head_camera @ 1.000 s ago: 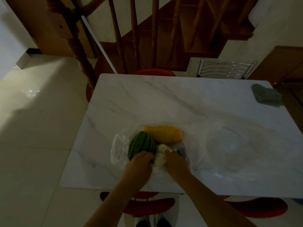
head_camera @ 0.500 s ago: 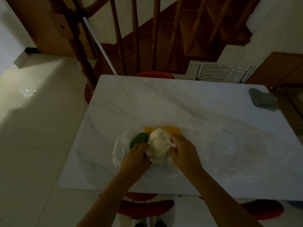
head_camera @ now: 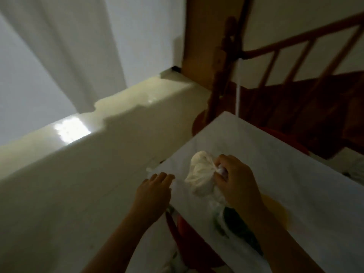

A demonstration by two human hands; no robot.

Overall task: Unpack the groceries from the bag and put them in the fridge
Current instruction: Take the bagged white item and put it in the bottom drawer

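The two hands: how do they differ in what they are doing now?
The right hand has curled fingers and grips the twisted neck of a small white bag, lifting it; the left hand holds nothing. The right hand is over the table; the left hand, with relaxed fingers, is at the table's edge. Both reach forward, backs to the camera.
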